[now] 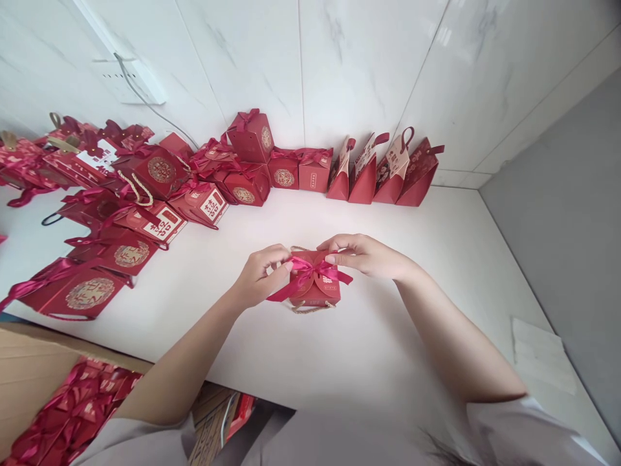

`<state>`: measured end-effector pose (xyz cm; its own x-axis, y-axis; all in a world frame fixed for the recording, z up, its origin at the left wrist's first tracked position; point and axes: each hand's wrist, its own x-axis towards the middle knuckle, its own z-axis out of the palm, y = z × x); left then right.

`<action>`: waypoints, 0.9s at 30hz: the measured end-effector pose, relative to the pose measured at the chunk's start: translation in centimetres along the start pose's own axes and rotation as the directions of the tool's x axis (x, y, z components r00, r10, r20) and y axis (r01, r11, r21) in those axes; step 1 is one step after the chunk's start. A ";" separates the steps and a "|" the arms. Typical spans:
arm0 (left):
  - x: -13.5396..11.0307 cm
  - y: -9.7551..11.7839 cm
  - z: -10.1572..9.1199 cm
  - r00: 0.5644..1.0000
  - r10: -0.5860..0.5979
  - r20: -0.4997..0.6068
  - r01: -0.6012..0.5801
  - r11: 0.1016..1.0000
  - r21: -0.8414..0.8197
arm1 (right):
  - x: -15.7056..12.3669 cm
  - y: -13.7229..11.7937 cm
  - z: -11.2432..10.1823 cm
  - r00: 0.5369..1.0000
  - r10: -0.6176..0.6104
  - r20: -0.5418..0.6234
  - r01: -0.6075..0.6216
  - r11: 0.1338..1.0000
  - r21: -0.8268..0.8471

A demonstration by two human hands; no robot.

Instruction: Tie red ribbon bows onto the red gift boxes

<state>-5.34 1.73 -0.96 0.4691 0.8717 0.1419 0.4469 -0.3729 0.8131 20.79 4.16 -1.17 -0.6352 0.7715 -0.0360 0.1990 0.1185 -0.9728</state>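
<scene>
Sitting near the middle of the white table: small red box, top up, long side going left to right. Pinching its pink ribbon: left hand and right hand.

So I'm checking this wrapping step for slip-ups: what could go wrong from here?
1. The left hand and right hand both pinch the pink ribbon on top of the small red gift box. Nothing pins the box, so a hard pull might tip or drag it on the white table.
2. One ribbon tail trails out under the left hand, so the bow may end up lopsided or slip loose.
</scene>
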 end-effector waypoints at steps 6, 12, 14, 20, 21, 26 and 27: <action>0.0 -0.2 -0.2 0.994 0.107 0.010 -0.107 0.994 -0.013 | 0.0 0.1 0.1 0.999 0.037 -0.001 -0.037 0.996 -0.087; 0.0 0.7 0.2 0.996 0.027 0.079 -0.030 0.999 0.034 | 0.1 0.2 0.2 1.000 0.028 0.009 -0.027 0.993 -0.114; 0.1 0.9 0.2 0.995 -0.024 0.099 0.019 0.999 0.048 | 0.1 0.1 0.3 1.000 0.022 0.011 -0.021 0.991 -0.128; 0.3 0.8 0.0 0.990 -0.070 0.126 0.069 0.998 0.012 | -0.1 0.0 0.4 1.000 0.015 0.013 -0.012 0.985 -0.173; 0.2 0.8 0.1 0.989 -0.084 0.124 0.086 0.996 -0.010 | -0.2 0.0 0.4 1.000 0.012 0.011 -0.010 0.984 -0.180; 0.0 0.3 0.5 0.983 -0.157 0.092 0.168 0.977 -0.133 | -0.4 -0.2 0.2 1.000 -0.004 -0.002 0.003 0.977 -0.215; 0.0 0.2 0.6 0.984 -0.160 0.083 0.170 0.976 -0.137 | -0.4 -0.2 0.1 1.000 -0.010 -0.001 0.010 0.975 -0.222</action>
<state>-4.77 1.43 -1.15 0.4527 0.8909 -0.0372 0.4119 -0.1719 0.8949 20.89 3.75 -0.99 -0.6364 0.7709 -0.0259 0.3536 0.2617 -0.8980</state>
